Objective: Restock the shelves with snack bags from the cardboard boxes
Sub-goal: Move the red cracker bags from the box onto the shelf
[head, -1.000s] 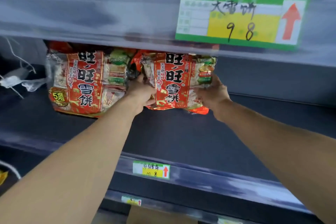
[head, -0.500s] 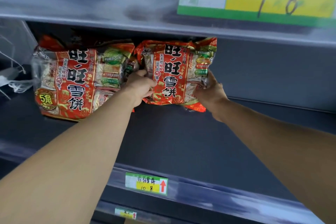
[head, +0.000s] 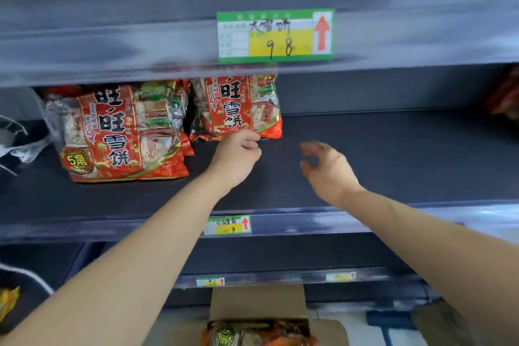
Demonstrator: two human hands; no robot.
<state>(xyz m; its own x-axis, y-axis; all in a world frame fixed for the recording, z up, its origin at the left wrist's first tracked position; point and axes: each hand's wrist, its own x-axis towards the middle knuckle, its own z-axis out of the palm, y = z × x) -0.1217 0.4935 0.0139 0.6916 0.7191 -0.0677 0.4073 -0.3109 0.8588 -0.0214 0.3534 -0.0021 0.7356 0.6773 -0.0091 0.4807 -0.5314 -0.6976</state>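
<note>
Red foil bags, where do they sit?

Two of them are on the dark shelf (head: 393, 154). The near bag (head: 120, 132) sits to the left, close to the front. The far bag (head: 236, 109) sits just beside it on the right and further back, with its top hidden behind the rail of the shelf above.

And your fingers?

My left hand (head: 238, 154) is at the lower edge of the far bag, fingers curled, thumb and forefinger touching the foil seam. Whether they pinch the seam or only rest against it, I cannot tell. My right hand (head: 328, 168) hangs over bare shelf to the right of that bag and apart from it, fingers loosely bent and released, holding nothing.

Where is the supply?

Below me, at the bottom of the view, is a cardboard box (head: 258, 300) with its flap up. More packs (head: 258, 331) of the same red print lie inside, blurred.

Anything else around?

A green and yellow price tag (head: 275, 35) with a red arrow is on the upper rail, and a smaller tag (head: 229, 224) is on this shelf's front rail. Crumpled clear plastic (head: 16, 135) lies at the far left end, and something red (head: 505, 93) sits at the far right, too blurred to name.
</note>
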